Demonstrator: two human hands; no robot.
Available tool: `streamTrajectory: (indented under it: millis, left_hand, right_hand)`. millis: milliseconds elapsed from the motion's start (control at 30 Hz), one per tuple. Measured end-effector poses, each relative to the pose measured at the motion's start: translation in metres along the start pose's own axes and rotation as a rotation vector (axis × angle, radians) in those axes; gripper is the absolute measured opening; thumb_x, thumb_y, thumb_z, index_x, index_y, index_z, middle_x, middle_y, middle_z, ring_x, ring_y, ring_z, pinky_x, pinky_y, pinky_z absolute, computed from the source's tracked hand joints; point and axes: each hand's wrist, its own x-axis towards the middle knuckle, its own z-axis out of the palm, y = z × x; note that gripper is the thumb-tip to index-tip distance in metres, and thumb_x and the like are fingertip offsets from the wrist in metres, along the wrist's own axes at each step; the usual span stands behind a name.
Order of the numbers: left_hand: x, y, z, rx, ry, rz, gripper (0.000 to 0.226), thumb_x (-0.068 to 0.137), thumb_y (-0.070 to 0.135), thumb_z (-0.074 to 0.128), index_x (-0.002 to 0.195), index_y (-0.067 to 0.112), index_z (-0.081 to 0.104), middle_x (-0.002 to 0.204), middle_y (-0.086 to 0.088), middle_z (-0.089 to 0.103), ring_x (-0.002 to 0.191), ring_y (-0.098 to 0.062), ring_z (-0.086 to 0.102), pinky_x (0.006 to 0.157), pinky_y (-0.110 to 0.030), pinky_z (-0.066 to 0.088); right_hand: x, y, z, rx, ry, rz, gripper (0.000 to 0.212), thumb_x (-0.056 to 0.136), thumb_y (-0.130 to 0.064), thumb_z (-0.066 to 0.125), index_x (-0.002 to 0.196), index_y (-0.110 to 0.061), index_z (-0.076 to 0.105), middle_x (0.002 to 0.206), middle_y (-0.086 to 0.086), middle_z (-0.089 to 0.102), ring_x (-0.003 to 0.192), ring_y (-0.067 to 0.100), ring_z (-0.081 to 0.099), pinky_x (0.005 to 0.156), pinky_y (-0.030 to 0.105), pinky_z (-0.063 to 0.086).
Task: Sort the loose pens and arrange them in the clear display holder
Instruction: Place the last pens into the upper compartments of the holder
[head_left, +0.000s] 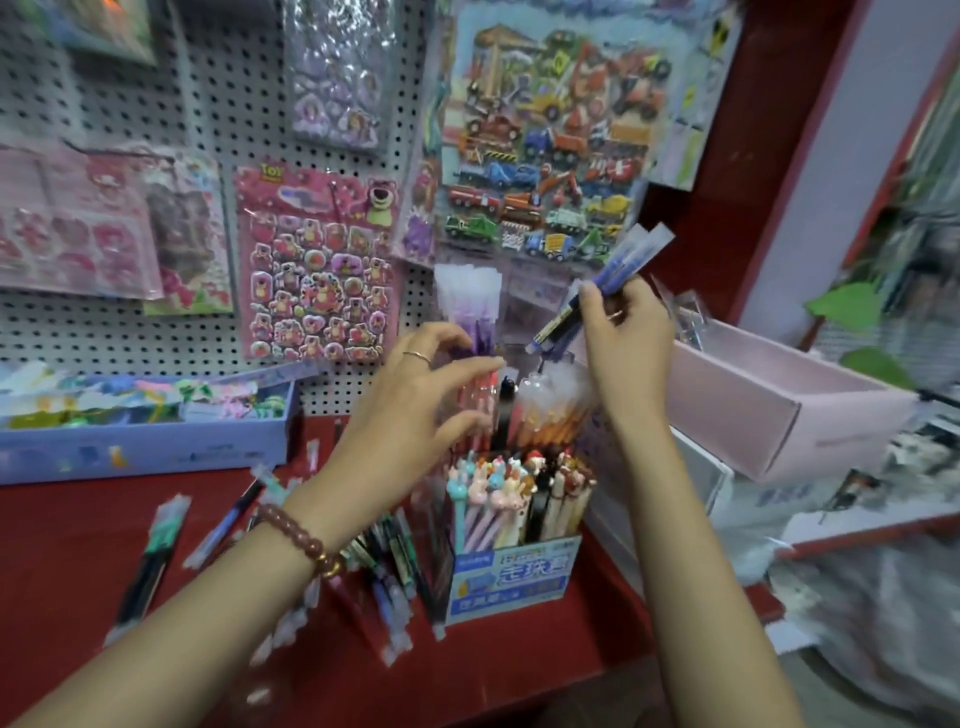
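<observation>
At the red shelf (62, 545), the right hand (626, 338) hovers over the clear holder (530, 312) and grips a small bundle of blue pens (602, 291) between thumb and fingers, with the lower tips pointing down toward the holder. The left hand (431, 384) is just beside it, fingers curved and spread, close to the purple pens (467, 301) and pink pens (475, 400) that stand in the holder. I cannot tell if it pinches one of them or only steadies them, because this part is blurred. I judge that the step in hand is putting the blue group into its own compartment. The next move asks to turn the bundle upright and lower it into a free slot, apart from the purple ones, while the left hand keeps the neighbours from leaning in. In front of the holder stands a card box (511, 571) full of animal-topped pens. Many loose pens (387, 566) lie on the shelf under the left wrist and further left, so much sorting remains.
</observation>
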Motion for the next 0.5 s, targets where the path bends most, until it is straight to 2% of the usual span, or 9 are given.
streamTrajectory:
  millis: [100, 200, 267, 367, 500]
  left_hand:
    - [0.000, -0.002, 0.002, 0.041, -0.034, 0.004, 0.051, 0.078, 0.043, 0.057, 0.127, 0.030, 0.056, 0.128, 0.007, 0.047, 0.123, -0.011, 0.031, 0.099, -0.029, 0.028]
    - [-0.002, -0.004, 0.001, 0.051, -0.026, 0.025, 0.050, 0.079, 0.044, 0.057, 0.128, 0.031, 0.055, 0.126, 0.010, 0.047, 0.122, -0.008, 0.029, 0.095, -0.023, 0.025]
    - [-0.002, -0.005, 0.000, 0.037, -0.021, 0.034, 0.051, 0.078, 0.044, 0.057, 0.128, 0.031, 0.055, 0.124, 0.016, 0.045, 0.119, -0.005, 0.028, 0.092, -0.016, 0.021]
    - [-0.001, -0.006, -0.001, 0.023, -0.032, 0.040, 0.052, 0.077, 0.046, 0.057, 0.128, 0.034, 0.054, 0.121, 0.022, 0.039, 0.114, 0.001, 0.025, 0.089, -0.012, 0.021]
    - [0.000, -0.008, -0.004, -0.005, -0.055, 0.043, 0.054, 0.074, 0.049, 0.058, 0.127, 0.036, 0.054, 0.121, 0.024, 0.039, 0.113, 0.000, 0.026, 0.094, -0.018, 0.022]
  right_hand:
    - [0.002, 0.007, 0.005, -0.090, -0.050, 0.035, 0.021, 0.087, -0.033, 0.061, 0.078, -0.016, 0.053, 0.063, -0.006, 0.052, 0.060, 0.015, 0.050, 0.058, 0.035, 0.039]
    - [0.003, 0.003, 0.010, -0.189, -0.071, 0.003, 0.020, 0.084, -0.034, 0.062, 0.076, -0.021, 0.048, 0.070, -0.002, 0.055, 0.064, 0.018, 0.051, 0.056, 0.034, 0.041]
    - [0.005, -0.001, 0.011, -0.294, -0.112, -0.028, 0.020, 0.083, -0.033, 0.061, 0.083, -0.016, 0.051, 0.086, 0.000, 0.055, 0.075, 0.019, 0.051, 0.062, 0.035, 0.041]
    - [0.005, -0.006, 0.009, -0.433, -0.162, -0.031, 0.022, 0.083, -0.031, 0.061, 0.093, -0.015, 0.050, 0.099, 0.000, 0.038, 0.078, 0.018, 0.042, 0.064, 0.030, 0.033]
    - [0.001, -0.007, 0.009, -0.449, -0.158, -0.031, 0.048, 0.081, -0.027, 0.068, 0.117, -0.012, 0.040, 0.116, 0.006, 0.036, 0.081, 0.017, 0.041, 0.062, 0.029, 0.032]
